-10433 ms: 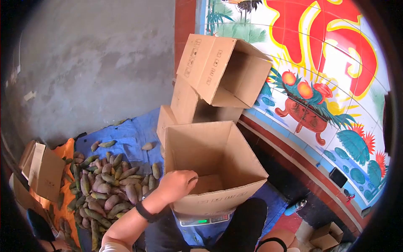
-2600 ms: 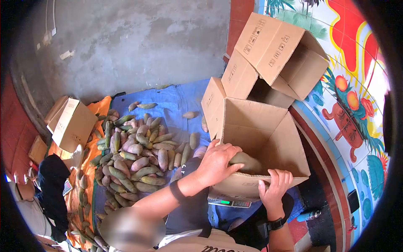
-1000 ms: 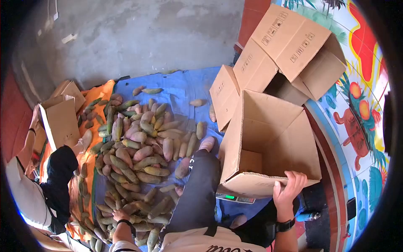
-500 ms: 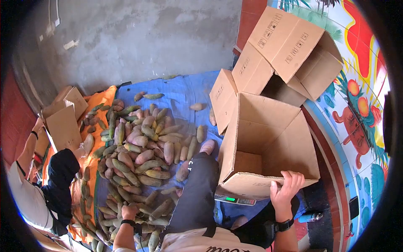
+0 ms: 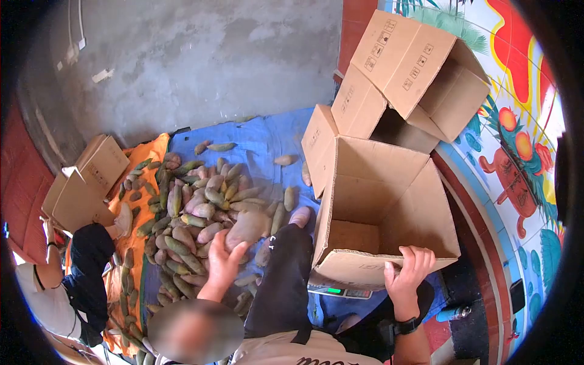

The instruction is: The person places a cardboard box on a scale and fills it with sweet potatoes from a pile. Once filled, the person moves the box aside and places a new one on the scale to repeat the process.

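My left hand (image 5: 222, 263) is raised over a heap of long green and pinkish vegetables (image 5: 182, 249). Between its thumb and fingers is a large pinkish vegetable (image 5: 247, 227), smeared, so the grasp is partly hidden. My right hand (image 5: 411, 271) grips the near rim of an open cardboard box (image 5: 359, 264), fingers over the edge and thumb outside. Only bare cardboard shows inside the box. It stands on a scale with a lit green display (image 5: 334, 291). A blurred patch covers my left forearm.
More open cardboard boxes (image 5: 389, 91) stand behind mine, by a painted wall. A blue tarp (image 5: 261, 137) and an orange sheet (image 5: 155, 149) lie under the vegetables. At left another person (image 5: 91, 274) handles a box (image 5: 76, 198). A bottle (image 5: 453, 313) lies at right.
My left hand has risen from the heap and moved up and right, with a pinkish vegetable now at its fingers. My right hand stays on the rim. The other person's box has tilted and shifted left.
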The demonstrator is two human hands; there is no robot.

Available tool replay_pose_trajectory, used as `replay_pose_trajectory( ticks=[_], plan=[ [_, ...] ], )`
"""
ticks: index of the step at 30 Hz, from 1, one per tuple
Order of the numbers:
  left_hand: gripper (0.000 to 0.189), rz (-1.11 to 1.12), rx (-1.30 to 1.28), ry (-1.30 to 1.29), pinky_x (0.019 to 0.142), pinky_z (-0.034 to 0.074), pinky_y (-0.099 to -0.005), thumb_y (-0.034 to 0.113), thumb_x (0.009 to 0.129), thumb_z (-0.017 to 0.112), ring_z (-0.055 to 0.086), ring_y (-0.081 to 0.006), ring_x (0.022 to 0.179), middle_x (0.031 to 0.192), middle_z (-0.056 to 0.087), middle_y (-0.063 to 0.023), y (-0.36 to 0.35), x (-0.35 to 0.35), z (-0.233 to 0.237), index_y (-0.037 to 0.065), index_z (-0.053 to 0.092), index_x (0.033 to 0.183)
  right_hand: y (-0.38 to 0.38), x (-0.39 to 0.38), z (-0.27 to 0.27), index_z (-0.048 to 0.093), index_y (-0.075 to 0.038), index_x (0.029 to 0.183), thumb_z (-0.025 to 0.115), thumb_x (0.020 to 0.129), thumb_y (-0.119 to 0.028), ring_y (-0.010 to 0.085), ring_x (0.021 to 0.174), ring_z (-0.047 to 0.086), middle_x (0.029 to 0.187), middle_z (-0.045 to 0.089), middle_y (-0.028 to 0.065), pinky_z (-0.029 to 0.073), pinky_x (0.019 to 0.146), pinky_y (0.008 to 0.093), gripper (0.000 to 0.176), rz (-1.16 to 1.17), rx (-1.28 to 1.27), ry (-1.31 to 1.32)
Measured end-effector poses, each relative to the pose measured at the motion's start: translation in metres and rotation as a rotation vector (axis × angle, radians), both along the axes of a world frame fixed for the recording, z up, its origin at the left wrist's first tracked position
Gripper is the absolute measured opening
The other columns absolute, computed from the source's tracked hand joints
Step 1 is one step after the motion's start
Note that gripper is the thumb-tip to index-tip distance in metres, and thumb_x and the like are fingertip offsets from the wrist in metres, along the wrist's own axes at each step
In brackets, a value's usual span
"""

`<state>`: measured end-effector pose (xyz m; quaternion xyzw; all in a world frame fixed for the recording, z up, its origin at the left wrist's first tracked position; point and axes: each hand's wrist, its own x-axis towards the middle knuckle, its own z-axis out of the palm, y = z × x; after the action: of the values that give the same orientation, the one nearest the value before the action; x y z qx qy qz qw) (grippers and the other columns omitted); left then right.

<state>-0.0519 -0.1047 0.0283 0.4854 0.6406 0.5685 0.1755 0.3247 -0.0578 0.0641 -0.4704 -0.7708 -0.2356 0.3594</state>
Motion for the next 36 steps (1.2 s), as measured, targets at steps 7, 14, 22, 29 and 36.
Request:
replay_pose_trajectory(
  ticks=[7, 14, 22, 29, 36],
  plan=[
    [0.055, -0.304, 0.317, 0.294, 0.084, 0.047, -0.0395, 0.017, 0.073, 0.077, 0.058, -0.0329, 0.096, 0.104, 0.057, -0.0173, 0.036, 0.075, 0.073, -0.001, 0.051, 0.117, -0.001, 0.0, 0.001, 0.053, -0.003, 0.105, 0.058, 0.083, -0.041, 0.0326, 0.093, 0.047, 0.099, 0.052, 0.0134, 0.033, 0.091, 0.0512, 0.044, 0.003, 0.001, 0.003],
    [0.059, -0.394, 0.385, 0.514, 0.098, 0.036, -0.0478, 0.021, 0.067, 0.08, 0.057, -0.0325, 0.099, 0.106, 0.061, -0.0134, 0.062, 0.128, 0.081, 0.003, 0.054, 0.117, -0.002, -0.001, 0.001, 0.053, -0.003, 0.105, 0.058, 0.083, -0.041, 0.0326, 0.093, 0.047, 0.099, 0.052, 0.0133, 0.034, 0.09, 0.0512, 0.044, -0.001, -0.003, 0.0],
    [0.036, -0.377, 0.425, 0.546, 0.103, 0.031, -0.0506, 0.011, 0.075, 0.069, 0.056, -0.0293, 0.107, 0.11, 0.061, -0.0105, 0.066, 0.135, 0.064, 0.006, 0.059, 0.109, -0.001, -0.002, 0.001, 0.053, -0.004, 0.104, 0.057, 0.083, -0.041, 0.0324, 0.092, 0.048, 0.098, 0.053, 0.0134, 0.034, 0.091, 0.051, 0.043, -0.004, -0.005, 0.006],
    [0.027, -0.19, 0.321, 0.552, 0.098, 0.036, -0.0455, 0.015, 0.081, 0.06, 0.053, -0.0341, 0.108, 0.109, 0.06, -0.0152, 0.043, 0.068, 0.027, 0.002, 0.059, 0.104, -0.005, 0.001, 0.0, 0.053, -0.004, 0.101, 0.056, 0.085, -0.041, 0.0317, 0.092, 0.047, 0.096, 0.052, 0.0131, 0.034, 0.09, 0.0503, 0.041, -0.015, -0.019, 0.02],
    [0.026, 0.172, -0.188, 0.771, 0.087, 0.042, -0.0459, 0.015, 0.073, 0.066, 0.054, -0.0357, 0.097, 0.095, 0.061, -0.0162, -0.023, -0.064, -0.119, 0.002, 0.059, 0.094, 0.0, -0.001, 0.0, 0.053, -0.004, 0.1, 0.053, 0.086, -0.043, 0.0315, 0.092, 0.047, 0.096, 0.052, 0.0131, 0.034, 0.09, 0.0498, 0.042, -0.017, 0.017, -0.012]
  ],
)
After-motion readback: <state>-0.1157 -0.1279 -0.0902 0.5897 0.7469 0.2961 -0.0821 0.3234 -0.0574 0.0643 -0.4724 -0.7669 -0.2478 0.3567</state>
